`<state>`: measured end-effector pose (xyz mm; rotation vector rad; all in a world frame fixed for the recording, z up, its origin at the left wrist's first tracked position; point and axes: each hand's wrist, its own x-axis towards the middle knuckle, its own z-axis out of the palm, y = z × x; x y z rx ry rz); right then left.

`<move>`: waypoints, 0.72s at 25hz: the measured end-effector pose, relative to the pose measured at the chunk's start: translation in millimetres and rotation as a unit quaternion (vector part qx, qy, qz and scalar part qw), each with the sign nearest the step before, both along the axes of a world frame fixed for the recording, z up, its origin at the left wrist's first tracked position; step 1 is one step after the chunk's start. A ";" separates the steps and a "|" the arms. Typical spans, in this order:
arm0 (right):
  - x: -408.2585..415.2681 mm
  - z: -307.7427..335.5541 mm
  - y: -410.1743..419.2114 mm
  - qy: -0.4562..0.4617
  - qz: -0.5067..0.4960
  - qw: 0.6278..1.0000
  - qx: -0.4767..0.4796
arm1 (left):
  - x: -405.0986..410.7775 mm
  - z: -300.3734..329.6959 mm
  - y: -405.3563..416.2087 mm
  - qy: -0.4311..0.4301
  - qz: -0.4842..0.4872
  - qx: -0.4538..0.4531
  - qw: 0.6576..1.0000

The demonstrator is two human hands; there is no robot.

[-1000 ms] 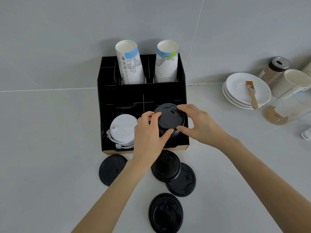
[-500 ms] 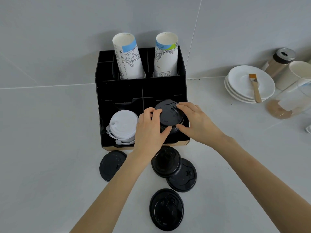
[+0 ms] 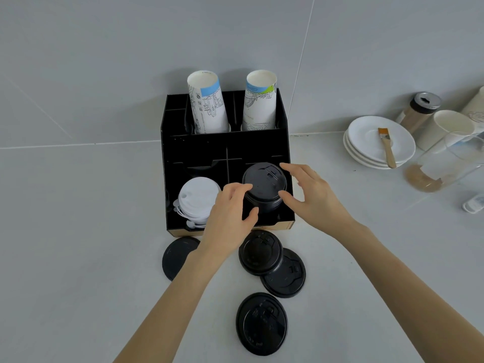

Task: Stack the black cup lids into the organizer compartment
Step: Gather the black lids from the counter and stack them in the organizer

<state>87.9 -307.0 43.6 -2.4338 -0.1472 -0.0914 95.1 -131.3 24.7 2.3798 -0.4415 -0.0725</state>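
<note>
Both hands (image 3: 227, 213) seemingly off round lids (image 3: 264, 184).

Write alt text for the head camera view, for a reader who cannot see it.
Two bare hands, left hand and right hand, flank a stack of black plastic cup lids in the front right compartment of a black countertop organizer. White plastic lids fill the neighbouring compartment, and four loose black lids lie on the grey counter.

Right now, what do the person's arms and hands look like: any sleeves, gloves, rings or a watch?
Both forearms are bare up to the frame's lower edge: no sleeve shows. The left hand and the right hand wear no gloves. No ring shows on the fingers, and no watch or band on either wrist. Nothing is written or marked on them.
</note>
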 end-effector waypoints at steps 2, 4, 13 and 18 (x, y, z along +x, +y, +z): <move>-12.7 0.9 1.4 -0.007 -0.001 1.000 0.016 | -11.5 -2.1 6.8 0.003 -0.008 -0.007 1.000; -25.5 -2.2 3.8 0.004 0.001 1.000 0.029 | -23.0 -6.6 13.5 0.017 -0.011 -0.018 1.000; -64.5 -43.7 12.9 0.077 0.018 0.996 0.033 | -55.7 -39.5 27.2 0.106 0.005 0.012 0.994; -75.7 -67.5 16.1 0.124 0.028 0.991 0.031 | -65.1 -55.4 24.8 0.150 0.008 0.049 0.987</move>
